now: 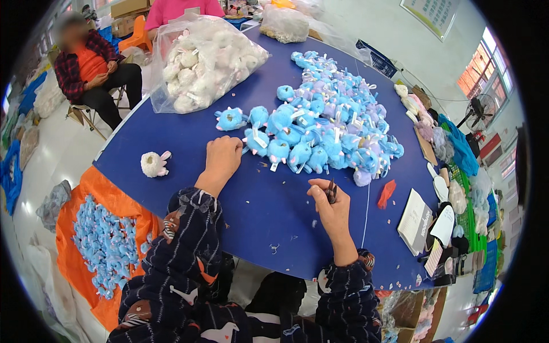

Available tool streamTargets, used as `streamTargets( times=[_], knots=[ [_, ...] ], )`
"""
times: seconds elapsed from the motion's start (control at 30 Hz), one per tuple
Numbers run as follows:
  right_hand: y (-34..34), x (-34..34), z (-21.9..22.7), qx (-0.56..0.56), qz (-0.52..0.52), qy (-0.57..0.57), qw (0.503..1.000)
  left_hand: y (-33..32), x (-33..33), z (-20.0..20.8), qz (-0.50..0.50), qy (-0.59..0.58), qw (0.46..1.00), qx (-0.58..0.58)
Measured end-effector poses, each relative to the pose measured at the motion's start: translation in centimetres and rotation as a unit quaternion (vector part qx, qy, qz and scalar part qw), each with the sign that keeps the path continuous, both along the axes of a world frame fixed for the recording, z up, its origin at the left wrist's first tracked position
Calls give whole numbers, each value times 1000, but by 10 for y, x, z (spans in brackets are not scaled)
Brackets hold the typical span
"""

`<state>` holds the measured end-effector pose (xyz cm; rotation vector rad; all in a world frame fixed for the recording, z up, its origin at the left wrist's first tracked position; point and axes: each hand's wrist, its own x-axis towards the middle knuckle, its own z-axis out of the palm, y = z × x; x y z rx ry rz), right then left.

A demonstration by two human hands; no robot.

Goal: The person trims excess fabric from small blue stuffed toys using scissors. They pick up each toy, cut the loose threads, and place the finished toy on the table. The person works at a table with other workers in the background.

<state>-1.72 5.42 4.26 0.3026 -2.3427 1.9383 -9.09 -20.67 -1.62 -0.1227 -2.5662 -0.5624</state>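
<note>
My right hand (333, 208) is closed round a small pair of dark thread snips (331, 192), held above the table with the blades up. My left hand (222, 163) is closed, knuckles up, at the near left edge of a big pile of small plush toys (326, 117). Beside its fingertips lies a light blue plush piece (255, 142) with a white tag; whatever the fingers pinch is hidden. Most of the pile is light blue, with lilac pieces among it, and many carry white loops or tags. Left of my left hand sits one white plush piece (154, 164), its round opening showing.
A clear bag of white plush pieces (203, 63) stands at the table's far left. An orange sack (86, 188) of blue pieces is on the floor at left. A red scrap (386, 194) and a notebook (415, 222) lie at right. Two people are beyond the table.
</note>
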Motion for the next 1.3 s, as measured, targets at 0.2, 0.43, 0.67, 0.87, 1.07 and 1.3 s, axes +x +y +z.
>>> streamTargets(
  times=[0.2, 0.43, 0.67, 0.87, 1.07, 1.3],
  knots=[
    [3, -1, -5, 21, 0, 14, 1000, 9, 3, 14, -27, 23, 993, 110],
    [0, -3, -9, 95, 20, 75, 992, 23, -11, 16, -110, 2, 993, 44],
    [-1, 2, 1, 120, 14, 161, 979, 42, 10, 43, -296, -189, 804, 480],
    [3, -4, -2, 152, 77, 228, 959, 74, 39, 43, -396, -412, 698, 431],
    [5, -4, -13, -18, 21, 26, 999, 79, 41, 40, -340, -307, 725, 514],
    [2, -9, -17, 12, 27, 5, 1000, 81, 50, 47, -362, -102, 838, 395]
  ],
)
